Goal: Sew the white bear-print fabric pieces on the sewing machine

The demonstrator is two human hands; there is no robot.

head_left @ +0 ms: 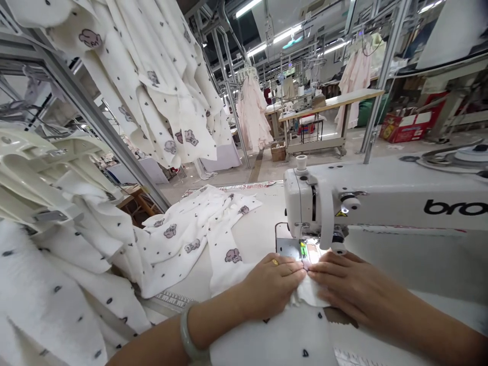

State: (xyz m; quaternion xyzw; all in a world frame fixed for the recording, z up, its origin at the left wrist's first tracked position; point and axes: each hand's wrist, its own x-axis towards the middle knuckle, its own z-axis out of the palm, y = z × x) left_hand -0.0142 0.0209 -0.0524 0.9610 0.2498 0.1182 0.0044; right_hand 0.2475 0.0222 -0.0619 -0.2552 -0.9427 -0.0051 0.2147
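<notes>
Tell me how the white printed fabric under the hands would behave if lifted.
The white printed fabric lies bunched in soft folds, so it would probably flop. Matching pieces hanging overhead drape freely, suggesting it is light for its size.

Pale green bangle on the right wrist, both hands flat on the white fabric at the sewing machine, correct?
Wrong wrist: the pale green bangle is on the left wrist, not the right, as the head view shows. The rest holds: the left hand and right hand lie flat on the white fabric at the sewing machine.
</notes>
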